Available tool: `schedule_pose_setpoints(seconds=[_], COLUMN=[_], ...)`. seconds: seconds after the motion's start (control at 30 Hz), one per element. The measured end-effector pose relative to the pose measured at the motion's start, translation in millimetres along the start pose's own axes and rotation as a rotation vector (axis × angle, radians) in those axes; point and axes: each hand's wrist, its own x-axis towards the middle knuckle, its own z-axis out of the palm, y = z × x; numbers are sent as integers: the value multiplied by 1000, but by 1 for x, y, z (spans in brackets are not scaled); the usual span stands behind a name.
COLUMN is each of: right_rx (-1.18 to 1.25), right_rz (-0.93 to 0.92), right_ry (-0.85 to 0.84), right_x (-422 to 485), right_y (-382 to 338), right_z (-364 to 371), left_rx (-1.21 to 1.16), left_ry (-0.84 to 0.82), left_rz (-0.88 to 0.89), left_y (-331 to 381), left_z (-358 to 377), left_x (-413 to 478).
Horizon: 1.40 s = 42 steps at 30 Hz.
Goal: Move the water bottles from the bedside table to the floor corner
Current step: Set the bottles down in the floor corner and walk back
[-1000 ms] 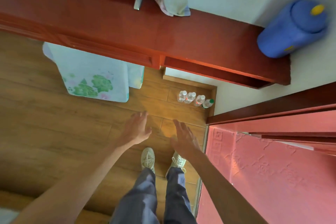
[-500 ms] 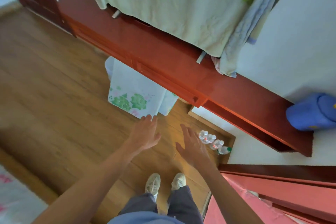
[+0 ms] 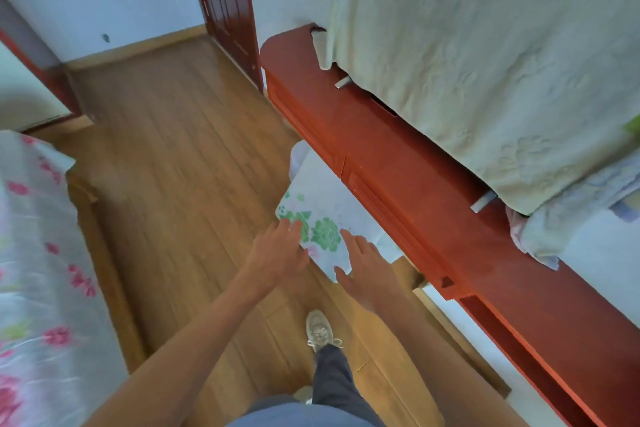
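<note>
Both my hands are held out in front of me over the wooden floor (image 3: 180,184), and neither holds anything. My left hand (image 3: 277,256) has its fingers spread. My right hand (image 3: 363,270) is also open, palm down. No water bottle shows in this view. The floor corner and the bedside table are out of frame.
A long red wooden shelf (image 3: 398,163) runs along the right wall with a pale green cloth (image 3: 485,62) hanging above it. A floral-covered stool (image 3: 322,218) stands under the shelf just beyond my hands. A bed with a flowered sheet (image 3: 31,270) is at the left. A red door (image 3: 225,3) stands ahead.
The view has swung left, away from the corner where several bottles stood on the floor; they are out of sight now. Both hands stay empty and open.
</note>
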Motion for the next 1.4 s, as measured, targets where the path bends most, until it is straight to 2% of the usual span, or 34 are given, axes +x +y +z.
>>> schedule_pose_setpoints(seconds=[0.43, 0.63, 0.93, 1.4], right_rx=[-83, -124, -146, -155], right_rz=[-344, -477, -638, -728], right_ry=[5, -31, -36, -16], right_x=[133, 177, 235, 359], right_y=[-2, -30, -98, -279], right_z=[-62, -69, -55, -41], left_rx=[107, 52, -9, -57], left_ry=[72, 169, 166, 225], left_rz=[-266, -429, -571, -644], left_y=[-38, -64, -127, -305], left_z=[-50, -61, -80, -158], left_x=[54, 51, 53, 84])
